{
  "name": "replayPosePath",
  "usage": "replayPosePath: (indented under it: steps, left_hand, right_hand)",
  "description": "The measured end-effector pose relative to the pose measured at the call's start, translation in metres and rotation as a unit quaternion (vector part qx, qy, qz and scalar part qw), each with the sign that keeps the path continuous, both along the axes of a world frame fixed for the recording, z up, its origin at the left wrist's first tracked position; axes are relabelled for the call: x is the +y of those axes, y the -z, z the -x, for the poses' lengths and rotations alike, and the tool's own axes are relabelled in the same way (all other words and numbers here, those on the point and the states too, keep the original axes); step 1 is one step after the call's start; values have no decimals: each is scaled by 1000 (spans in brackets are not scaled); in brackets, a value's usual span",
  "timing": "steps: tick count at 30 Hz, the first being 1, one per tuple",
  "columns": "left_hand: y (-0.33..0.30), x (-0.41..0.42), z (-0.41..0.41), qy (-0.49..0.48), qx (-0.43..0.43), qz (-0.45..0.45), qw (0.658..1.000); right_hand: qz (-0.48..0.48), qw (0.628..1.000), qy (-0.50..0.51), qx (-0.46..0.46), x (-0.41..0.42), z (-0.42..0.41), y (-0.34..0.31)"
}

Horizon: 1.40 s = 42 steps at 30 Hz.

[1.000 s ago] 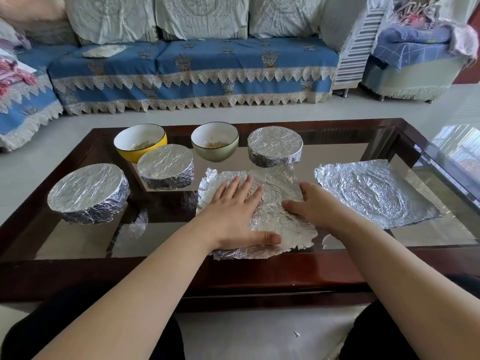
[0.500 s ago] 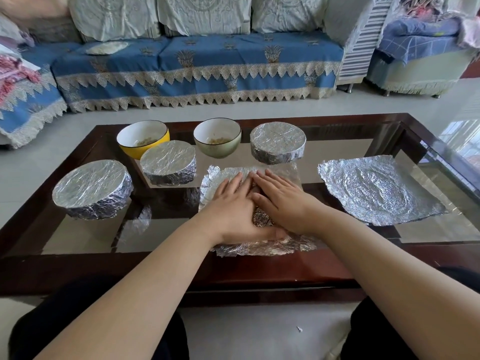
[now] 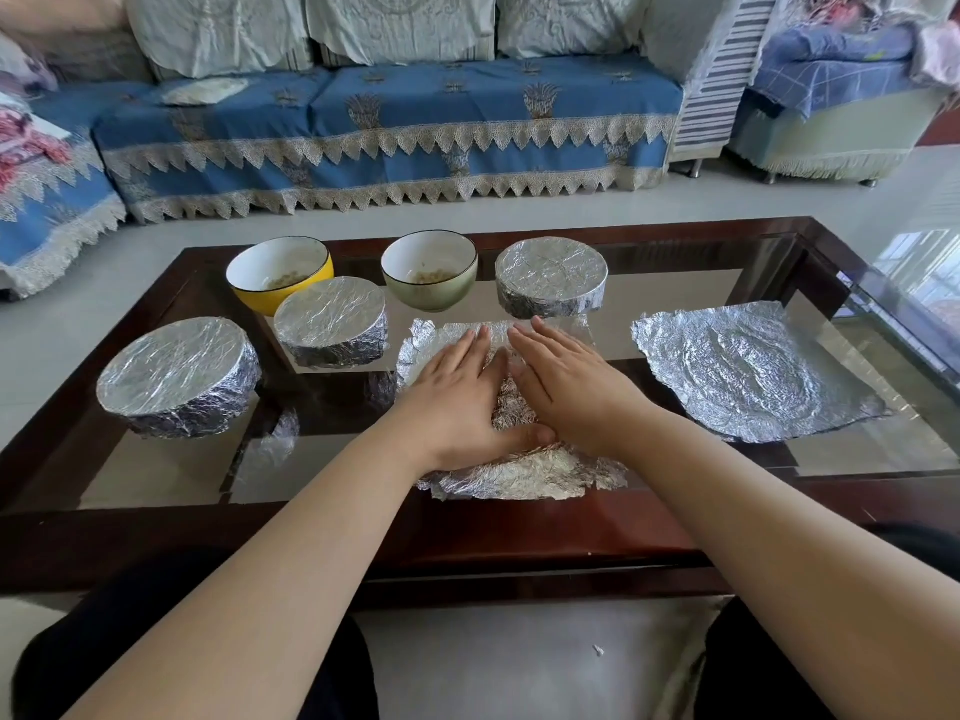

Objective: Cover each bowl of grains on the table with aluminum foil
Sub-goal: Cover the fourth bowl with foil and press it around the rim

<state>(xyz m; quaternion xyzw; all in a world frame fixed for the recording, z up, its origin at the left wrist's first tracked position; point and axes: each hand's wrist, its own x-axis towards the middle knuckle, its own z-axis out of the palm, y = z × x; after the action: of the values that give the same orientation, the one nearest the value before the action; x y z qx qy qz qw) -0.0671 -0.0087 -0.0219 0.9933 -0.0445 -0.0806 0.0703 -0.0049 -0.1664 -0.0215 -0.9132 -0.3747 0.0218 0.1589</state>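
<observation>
Hands flat: left hand (image 3: 457, 387) and right hand (image 3: 566, 387) both lie palm-down, fingers straight and close together, pressing the centre foil (image 3: 519, 470) against the worktop (image 3: 519, 543). Neither hand grips anything; the index fingers nearly meet at mid-frame, and whether they touch cannot be told.

Foil position: crumpled sheet at frame centre, near front edge of worktop, directly under both palms. Its ragged near edge shows below the wrists, its far edge just past the fingertips.

Uncovered bowls: green bowl (image 3: 430, 277) straight above the fingertips, just beyond the sheet's far edge; yellow bowl (image 3: 278, 272) further to the upper left. Grains visible in both. Green bowl is nearer, roughly midway between the hands, slightly to the left-hand side.

Judgement: sheet is being smoothed; the next move would be lifting it forward onto the green bowl.

Covered already: three bowls, at left (image 3: 176, 376), centre-left (image 3: 331, 322) and upper centre-right (image 3: 551, 277). Spare foil (image 3: 748, 376) lies flat at right, well apart from both hands.
</observation>
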Motion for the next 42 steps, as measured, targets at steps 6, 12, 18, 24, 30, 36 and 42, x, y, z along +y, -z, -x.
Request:
replayPosePath:
  steps: [6, 12, 18, 24, 30, 36, 42]
  left_hand:
    - [0, -2, 0, -4, -9, -1, 1000]
    - [-2, -1, 1, 9, 12, -34, 999]
    - [-2, 0, 9, 21, 20, -30, 999]
    - [1, 1, 8, 15, 7, -6, 1000]
    - [4, 2, 7, 11, 4, -5, 1000]
    - [0, 0, 9, -1, 14, 4, 1000]
    - [0, -1, 8, -5, 16, 12, 1000]
  right_hand:
    - [-14, 999, -15, 38, 0, -2, -1]
    - [46, 999, -26, 7, -3, -1, 16]
    - [23, 1000, -14, 11, 0, -2, 16]
    - [-48, 998, 17, 44, 12, -10, 4]
    - [-52, 996, 25, 65, 18, -17, 9]
    - [-202, 942, 57, 261, 20, -23, 1]
    - [-216, 952, 58, 208, -9, -6, -9]
